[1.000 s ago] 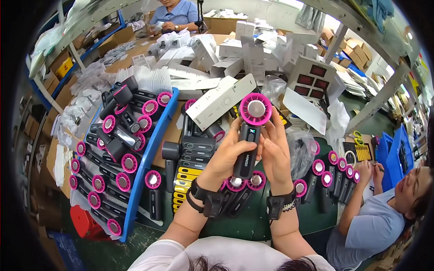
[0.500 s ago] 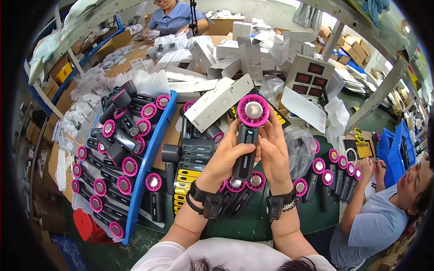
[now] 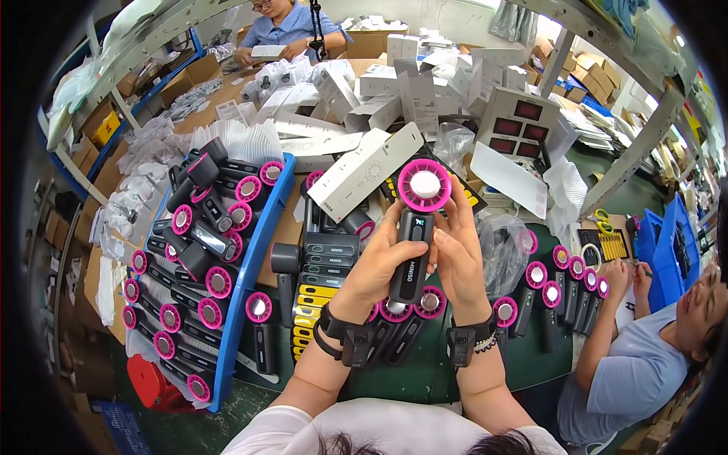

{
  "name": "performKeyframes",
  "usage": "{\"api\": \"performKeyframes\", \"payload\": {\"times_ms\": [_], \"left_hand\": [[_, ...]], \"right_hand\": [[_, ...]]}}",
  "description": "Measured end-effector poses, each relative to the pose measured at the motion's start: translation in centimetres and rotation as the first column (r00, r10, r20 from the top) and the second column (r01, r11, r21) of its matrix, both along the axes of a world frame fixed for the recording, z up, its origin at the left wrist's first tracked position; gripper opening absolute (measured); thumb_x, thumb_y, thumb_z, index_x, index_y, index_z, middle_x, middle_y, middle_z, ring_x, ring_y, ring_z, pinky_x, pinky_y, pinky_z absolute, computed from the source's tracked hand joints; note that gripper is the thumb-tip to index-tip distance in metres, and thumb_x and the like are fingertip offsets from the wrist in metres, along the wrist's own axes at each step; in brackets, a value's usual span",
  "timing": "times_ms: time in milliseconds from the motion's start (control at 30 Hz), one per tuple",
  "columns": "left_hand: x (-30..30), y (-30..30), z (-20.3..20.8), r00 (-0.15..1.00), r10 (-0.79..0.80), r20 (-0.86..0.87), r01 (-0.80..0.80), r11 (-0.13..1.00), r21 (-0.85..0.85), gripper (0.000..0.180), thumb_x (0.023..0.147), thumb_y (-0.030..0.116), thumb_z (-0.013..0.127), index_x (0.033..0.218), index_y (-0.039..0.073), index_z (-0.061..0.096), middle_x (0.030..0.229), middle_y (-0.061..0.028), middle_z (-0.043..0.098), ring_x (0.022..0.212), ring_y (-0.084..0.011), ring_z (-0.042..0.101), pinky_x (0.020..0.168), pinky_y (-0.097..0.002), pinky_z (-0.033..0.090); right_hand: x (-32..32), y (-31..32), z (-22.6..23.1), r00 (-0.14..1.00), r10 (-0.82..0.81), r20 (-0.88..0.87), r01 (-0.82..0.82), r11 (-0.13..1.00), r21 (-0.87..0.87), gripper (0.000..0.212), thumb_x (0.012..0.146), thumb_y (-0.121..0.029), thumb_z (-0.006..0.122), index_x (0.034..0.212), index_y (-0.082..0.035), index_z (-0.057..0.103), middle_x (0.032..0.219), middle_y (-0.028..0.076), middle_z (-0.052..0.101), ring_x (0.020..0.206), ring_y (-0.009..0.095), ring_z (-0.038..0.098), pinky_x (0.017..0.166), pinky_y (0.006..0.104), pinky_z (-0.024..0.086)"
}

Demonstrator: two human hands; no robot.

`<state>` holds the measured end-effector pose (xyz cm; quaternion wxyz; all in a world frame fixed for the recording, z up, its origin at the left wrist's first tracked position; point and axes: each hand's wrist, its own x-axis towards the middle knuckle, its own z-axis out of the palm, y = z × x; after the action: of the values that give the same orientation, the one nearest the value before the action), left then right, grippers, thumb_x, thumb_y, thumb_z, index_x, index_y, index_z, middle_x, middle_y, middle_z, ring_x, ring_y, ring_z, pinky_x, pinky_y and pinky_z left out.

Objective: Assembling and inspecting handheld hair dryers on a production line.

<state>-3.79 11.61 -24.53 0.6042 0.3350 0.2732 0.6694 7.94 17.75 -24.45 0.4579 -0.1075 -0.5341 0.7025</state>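
Note:
A black handheld fan (image 3: 406, 282) with a pink ring head and a small lit display stands nearly upright between my hands, its head pointing away from me. My left hand (image 3: 379, 262) is closed round the handle, its thumb lying across the front. From the other side my right hand (image 3: 461, 265) grips the same handle, its fingers reaching up behind the pink head. Beneath my wrists lie several more fans (image 3: 428, 303) on the green table. Stacked dark and yellow pieces (image 3: 326, 262) sit left of my left hand.
A blue tray (image 3: 244, 284) full of fans stands at the left. White boxes (image 3: 368, 173) pile up ahead, beside a clear plastic bag (image 3: 504, 258). More fans (image 3: 550, 303) line the right, near a co-worker (image 3: 626, 371). Another person (image 3: 284, 34) sits at the far side.
My hands and the fan stay nearly still. The person at the far side now has a white box between their hands. The view has shifted slightly.

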Motion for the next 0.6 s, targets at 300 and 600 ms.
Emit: {"api": "performKeyframes", "payload": {"times_ms": [300,600], "left_hand": [[0.23,0.26,-0.04,1.0,-0.016,-0.003,0.016,1.0,-0.004,0.076,0.08,0.001,0.054,0.14,0.004,0.007,0.085,-0.0104,0.055,0.068,-0.0168,0.058,0.063,-0.0289,0.05],[0.15,0.38,-0.07,1.0,-0.01,-0.026,0.01,1.0,-0.012,0.076,0.08,0.001,0.054,0.14,0.004,0.008,0.082,-0.0102,0.055,0.067,-0.0173,0.058,0.062,-0.0286,0.05]], "right_hand": [[0.34,0.17,-0.03,1.0,-0.002,0.008,0.002,1.0,0.013,0.078,0.081,-0.011,0.053,0.145,-0.008,0.007,0.14,0.016,0.028,0.089,0.011,0.051,0.052,0.0181,0.042],[0.11,-0.07,0.36,1.0,-0.019,0.015,0.019,1.0,-0.001,0.079,0.081,-0.012,0.053,0.145,-0.009,0.007,0.135,0.016,0.036,0.082,0.008,0.05,0.051,0.0174,0.042]]}}
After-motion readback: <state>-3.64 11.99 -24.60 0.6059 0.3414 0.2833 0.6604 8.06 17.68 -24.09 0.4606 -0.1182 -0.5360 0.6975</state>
